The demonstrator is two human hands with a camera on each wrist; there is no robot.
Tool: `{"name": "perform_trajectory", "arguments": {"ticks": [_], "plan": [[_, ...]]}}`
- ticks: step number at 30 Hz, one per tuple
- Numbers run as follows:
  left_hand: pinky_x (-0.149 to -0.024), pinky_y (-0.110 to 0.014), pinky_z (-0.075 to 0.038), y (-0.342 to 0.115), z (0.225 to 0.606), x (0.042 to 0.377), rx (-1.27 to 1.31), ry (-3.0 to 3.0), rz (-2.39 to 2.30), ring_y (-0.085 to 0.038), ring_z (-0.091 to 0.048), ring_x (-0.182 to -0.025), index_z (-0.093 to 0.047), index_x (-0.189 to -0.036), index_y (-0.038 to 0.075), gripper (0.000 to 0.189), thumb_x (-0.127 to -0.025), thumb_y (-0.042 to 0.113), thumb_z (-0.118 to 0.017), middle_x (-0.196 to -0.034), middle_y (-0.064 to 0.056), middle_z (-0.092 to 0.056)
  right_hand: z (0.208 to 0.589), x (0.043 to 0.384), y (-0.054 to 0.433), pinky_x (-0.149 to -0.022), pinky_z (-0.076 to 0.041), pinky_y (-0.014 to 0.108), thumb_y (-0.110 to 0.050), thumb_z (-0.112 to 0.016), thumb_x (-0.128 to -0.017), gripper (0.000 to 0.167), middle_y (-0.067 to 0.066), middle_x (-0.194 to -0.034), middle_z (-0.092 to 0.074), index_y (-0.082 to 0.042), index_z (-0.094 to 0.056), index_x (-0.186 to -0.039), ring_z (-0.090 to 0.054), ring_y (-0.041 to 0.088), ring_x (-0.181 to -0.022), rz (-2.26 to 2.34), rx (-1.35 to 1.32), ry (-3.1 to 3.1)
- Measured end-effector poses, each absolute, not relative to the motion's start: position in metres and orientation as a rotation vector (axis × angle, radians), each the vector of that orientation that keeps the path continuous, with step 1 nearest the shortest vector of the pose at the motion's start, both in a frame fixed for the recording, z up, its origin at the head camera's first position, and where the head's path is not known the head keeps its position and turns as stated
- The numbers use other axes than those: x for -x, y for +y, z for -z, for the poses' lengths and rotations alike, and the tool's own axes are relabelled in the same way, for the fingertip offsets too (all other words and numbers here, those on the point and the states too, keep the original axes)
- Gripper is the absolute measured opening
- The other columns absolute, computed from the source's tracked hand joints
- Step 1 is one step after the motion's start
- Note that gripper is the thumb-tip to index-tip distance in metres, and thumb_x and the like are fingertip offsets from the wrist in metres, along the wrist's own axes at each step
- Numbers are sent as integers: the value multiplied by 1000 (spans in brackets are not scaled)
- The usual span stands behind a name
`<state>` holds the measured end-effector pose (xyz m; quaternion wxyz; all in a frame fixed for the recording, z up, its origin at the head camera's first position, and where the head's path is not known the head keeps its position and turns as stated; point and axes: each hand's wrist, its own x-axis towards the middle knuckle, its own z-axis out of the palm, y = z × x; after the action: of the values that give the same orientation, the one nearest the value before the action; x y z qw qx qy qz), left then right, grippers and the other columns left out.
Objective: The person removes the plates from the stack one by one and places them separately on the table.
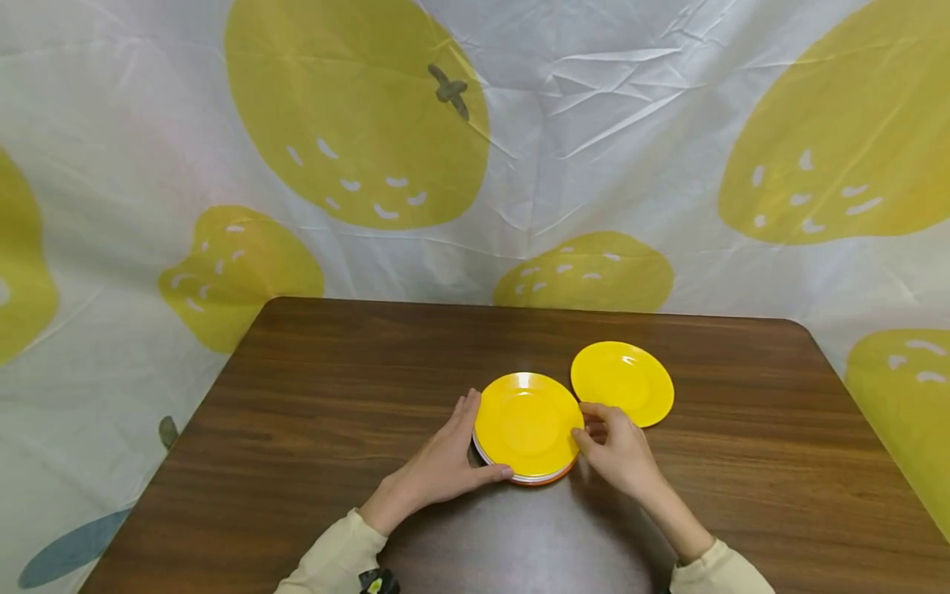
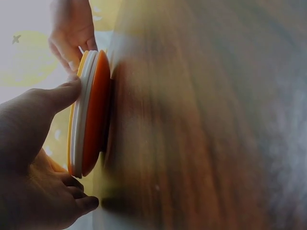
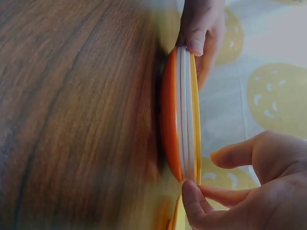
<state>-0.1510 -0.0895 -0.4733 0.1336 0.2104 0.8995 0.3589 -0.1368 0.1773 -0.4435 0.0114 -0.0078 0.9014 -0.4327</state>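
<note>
A stack of plates sits on the table, with a yellow plate (image 1: 529, 425) on top, white plates (image 3: 185, 115) in the middle and an orange plate (image 2: 97, 115) at the bottom. My left hand (image 1: 445, 462) is spread around the stack's left side. Its thumb touches the front rim, and its straight fingers lie along the far left edge. At the right edge is my right hand (image 1: 619, 450), its fingertips touching the rims. In the right wrist view, its thumb stands a little apart from the top plate. A second yellow plate (image 1: 622, 382) lies behind that hand.
The brown wooden table (image 1: 334, 371) has rounded far corners. Behind it hangs a pale cloth (image 1: 534, 165) printed with large yellow fruit. The loose yellow plate is just right of and behind the stack.
</note>
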Motion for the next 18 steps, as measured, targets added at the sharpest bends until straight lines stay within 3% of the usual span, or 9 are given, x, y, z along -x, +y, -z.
{"name": "perform_trajectory", "arguments": {"ticks": [10, 13, 18], "plan": [[-124, -54, -22, -91, 473, 153, -616, 2607, -1042, -26, -3, -159, -8, -164, 11, 117, -83, 68, -71, -172, -10, -3, 445, 141, 180, -76, -52, 12, -3, -65, -94, 33, 18, -105, -67, 6, -66, -126, -65, 24, -91, 1555, -82, 2775], [-124, -55, -23, -91, 473, 153, -623, 2612, -1040, -26, -4, -159, -9, -164, 11, 116, -83, 68, -71, -172, -11, -3, 446, 142, 182, -74, -55, 16, -4, -65, -96, 36, 19, -104, -64, 5, -62, -131, -66, 19, -86, 1672, -87, 2660], [-125, -51, -23, -90, 473, 153, -622, 2620, -1029, -23, -5, -158, -8, -164, 12, 116, -84, 68, -69, -172, -9, -3, 449, 142, 184, -69, -63, 34, -3, -62, -98, 50, 20, -101, -65, 2, -47, -146, -69, 13, -75, 1877, -33, 2392]]}}
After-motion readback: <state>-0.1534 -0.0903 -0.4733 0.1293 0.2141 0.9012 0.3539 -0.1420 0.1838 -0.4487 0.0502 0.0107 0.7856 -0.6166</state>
